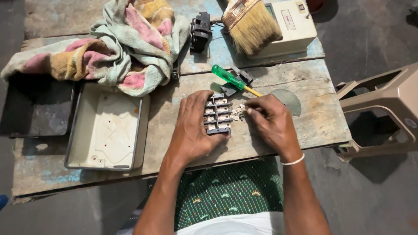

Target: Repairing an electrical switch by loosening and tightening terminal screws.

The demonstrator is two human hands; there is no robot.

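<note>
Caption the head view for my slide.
Left hand steadies a terminal block on the wooden bench; right hand pinches its metal contacts.

Head cam looks steeply down, close over wooden bench (305,126) w/ hands.

Both hands (193,126) (270,122) on grey terminal block (217,115), worn wooden table (174,143)

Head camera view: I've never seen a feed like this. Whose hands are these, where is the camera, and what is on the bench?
The one picture comes from a camera worn on a person's head, looking down at their own bare hands over a worn wooden bench. The left hand holds down a dark terminal block with metal contacts. The right hand pinches a small metal piece beside it. Also there: a green-handled screwdriver, a wide brush on a cream box, a striped cloth, a shallow metal tray and a plastic stool to the right.
</note>
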